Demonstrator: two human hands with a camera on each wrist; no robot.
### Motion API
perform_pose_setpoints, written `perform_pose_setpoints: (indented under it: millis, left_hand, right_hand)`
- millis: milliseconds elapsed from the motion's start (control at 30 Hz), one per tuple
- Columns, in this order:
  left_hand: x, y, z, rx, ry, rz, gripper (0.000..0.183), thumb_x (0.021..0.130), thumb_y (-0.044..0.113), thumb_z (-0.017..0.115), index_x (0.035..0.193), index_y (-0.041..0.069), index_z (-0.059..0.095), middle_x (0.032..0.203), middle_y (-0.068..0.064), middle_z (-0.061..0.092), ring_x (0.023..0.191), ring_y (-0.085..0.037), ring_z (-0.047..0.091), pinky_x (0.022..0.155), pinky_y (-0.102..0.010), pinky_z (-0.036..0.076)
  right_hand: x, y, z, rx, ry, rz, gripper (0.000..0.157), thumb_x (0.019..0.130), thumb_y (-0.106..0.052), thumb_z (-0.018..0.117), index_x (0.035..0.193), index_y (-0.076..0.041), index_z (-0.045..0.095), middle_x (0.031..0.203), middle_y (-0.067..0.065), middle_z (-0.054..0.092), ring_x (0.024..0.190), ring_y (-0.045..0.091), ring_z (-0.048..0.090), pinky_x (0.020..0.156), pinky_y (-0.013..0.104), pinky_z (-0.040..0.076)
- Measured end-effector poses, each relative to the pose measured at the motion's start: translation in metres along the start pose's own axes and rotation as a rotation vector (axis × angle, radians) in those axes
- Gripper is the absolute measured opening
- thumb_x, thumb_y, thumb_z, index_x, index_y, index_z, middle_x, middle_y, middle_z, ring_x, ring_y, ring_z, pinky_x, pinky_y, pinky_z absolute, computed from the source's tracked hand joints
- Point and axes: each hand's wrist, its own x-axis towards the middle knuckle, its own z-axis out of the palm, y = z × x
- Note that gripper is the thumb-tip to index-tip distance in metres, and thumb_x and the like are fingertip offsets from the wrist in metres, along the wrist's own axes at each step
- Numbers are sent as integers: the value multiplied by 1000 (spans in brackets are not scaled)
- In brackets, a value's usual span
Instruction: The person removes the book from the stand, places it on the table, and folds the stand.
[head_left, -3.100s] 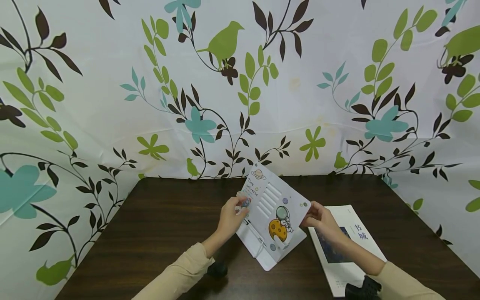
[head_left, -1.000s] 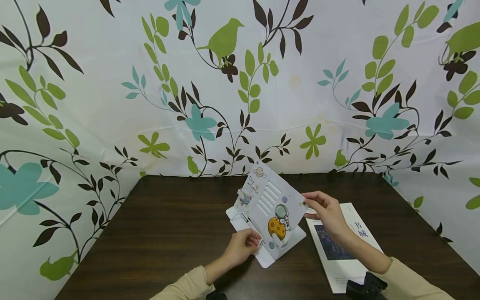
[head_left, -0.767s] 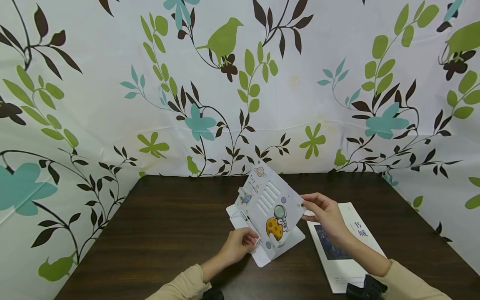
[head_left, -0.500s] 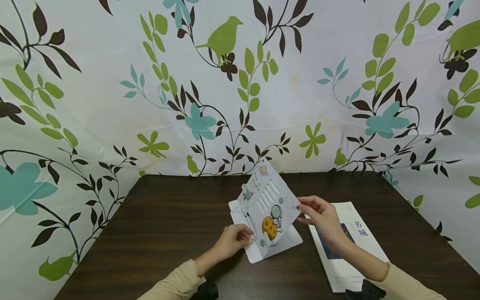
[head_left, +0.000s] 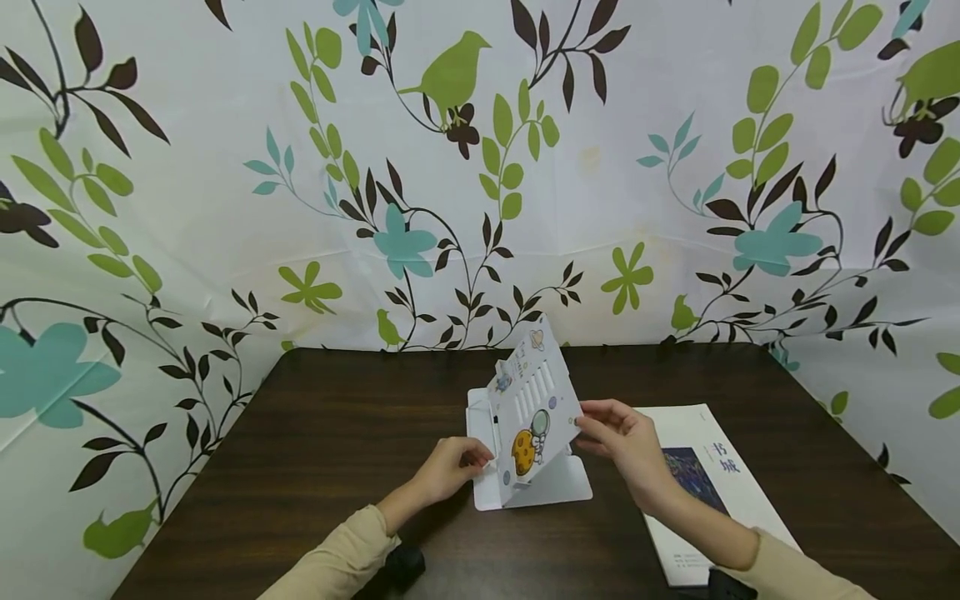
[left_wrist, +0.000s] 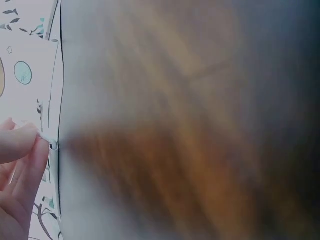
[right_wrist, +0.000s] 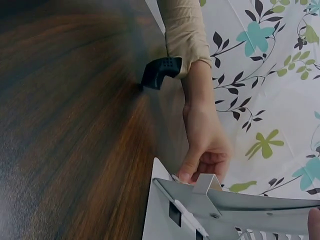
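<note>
Pinching wire (left_wrist: 46,136), seemingly: left grip (head_left: 448,468); right grip (head_left: 626,442), partly hidden, holds stand (head_left: 522,414) by edge.

Mid-frame, the stand (head_left: 536,398) was white with an orange moon (head_left: 522,452); the table (head_left: 345,417) below, dark brown; the backdrop (head_left: 570,200) above, white, plant-patterned in green, teal and brown.

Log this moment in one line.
left grip: pinching stand | right grip: holding panel edge | panel: tilted above base | book: on table, right of stand
</note>
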Motion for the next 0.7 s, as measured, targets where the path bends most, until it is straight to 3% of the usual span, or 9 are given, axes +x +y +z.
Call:
perform_pose_setpoints:
  millis: [333, 700]
  left_hand:
    - [5, -6, -8, 107, 15, 39, 14, 74, -12, 63, 83, -2, 65, 80, -9, 65, 72, -15, 60, 63, -22, 50]
    - [4, -8, -7, 99, 43, 6, 15, 75, -14, 62, 84, -3, 64, 82, -11, 64, 74, -19, 60, 64, -24, 50]
  right_hand:
    - [0, 0, 14, 44, 57, 25, 30, 83, -4, 62, 108, 12, 55, 94, 11, 63, 79, 12, 63, 72, 29, 53]
    - [3, -1, 18, 17, 57, 52, 30, 84, -5, 62, 109, 10, 54, 96, 13, 62, 80, 12, 63, 75, 31, 53]
